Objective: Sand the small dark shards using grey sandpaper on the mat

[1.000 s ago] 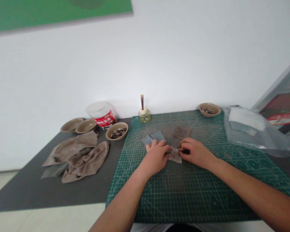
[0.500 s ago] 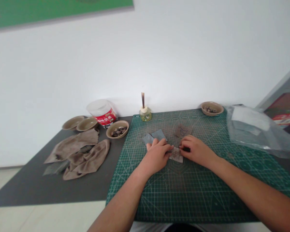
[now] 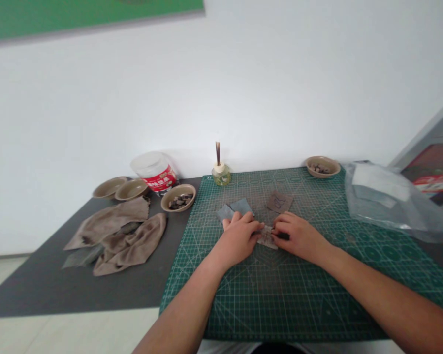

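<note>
A small light grey-brown cloth patch [image 3: 268, 239] with dark markings lies on the green cutting mat [image 3: 266, 300] between my hands. My left hand [image 3: 239, 237] rests at its left side, fingers bent and thumb and forefinger at the patch's edge. On the other side, my right hand [image 3: 297, 236] is closed, with its fingertips pinching the right edge of the patch. Behind my left fingers lie blue-grey cloth squares [image 3: 242, 206]. A brown cloth square [image 3: 279, 202] with a drawn dark outline lies just beyond my right hand.
A reed diffuser [image 3: 221, 174] stands at the mat's back edge. Bowls of small stones sit left [image 3: 179, 199] and back right [image 3: 323, 167]. At left are two more bowls [image 3: 132, 190], a plastic jar [image 3: 155, 173] and brown cloths [image 3: 133, 246]. A plastic bag [image 3: 387, 196] lies right.
My right hand has shifted slightly down and left, over more of the patch's right side. The left hand stays nearly in place. The view has moved slightly.
</note>
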The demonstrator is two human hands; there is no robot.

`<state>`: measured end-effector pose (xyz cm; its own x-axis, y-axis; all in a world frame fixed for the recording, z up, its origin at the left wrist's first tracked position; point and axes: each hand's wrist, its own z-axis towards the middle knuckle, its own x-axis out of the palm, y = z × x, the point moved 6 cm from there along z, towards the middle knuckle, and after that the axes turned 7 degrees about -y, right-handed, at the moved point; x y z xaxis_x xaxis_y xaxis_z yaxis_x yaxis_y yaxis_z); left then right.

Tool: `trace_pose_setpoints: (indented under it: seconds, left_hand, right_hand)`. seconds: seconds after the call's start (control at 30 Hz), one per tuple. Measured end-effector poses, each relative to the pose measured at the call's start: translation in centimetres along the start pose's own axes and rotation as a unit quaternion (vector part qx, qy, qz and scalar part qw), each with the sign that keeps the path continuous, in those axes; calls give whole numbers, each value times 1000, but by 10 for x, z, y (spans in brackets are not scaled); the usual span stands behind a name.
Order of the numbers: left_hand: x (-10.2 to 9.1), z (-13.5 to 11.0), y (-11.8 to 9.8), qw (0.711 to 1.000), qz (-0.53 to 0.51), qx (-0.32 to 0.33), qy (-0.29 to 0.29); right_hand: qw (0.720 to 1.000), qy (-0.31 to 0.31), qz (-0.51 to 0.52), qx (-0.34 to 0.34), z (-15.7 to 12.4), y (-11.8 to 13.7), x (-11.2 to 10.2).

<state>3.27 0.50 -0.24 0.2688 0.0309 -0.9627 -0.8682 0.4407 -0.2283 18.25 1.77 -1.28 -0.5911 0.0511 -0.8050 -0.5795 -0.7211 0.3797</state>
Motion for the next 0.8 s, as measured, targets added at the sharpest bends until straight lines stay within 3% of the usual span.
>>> trace_pose_setpoints:
  seconds: [0.23, 0.4, 0.8]
  left_hand:
    - [-2, 0, -1, 1000, -3, -3, 2]
    - [-1, 0, -1, 1000, 0, -2, 2]
    - [-1, 0, -1, 1000, -3, 5, -9]
  right_hand:
    - [998, 33, 36, -50, 5, 9, 1]
    - [999, 15, -1, -39, 7, 5, -4]
    - [997, 32, 20, -61, 6, 10, -1]
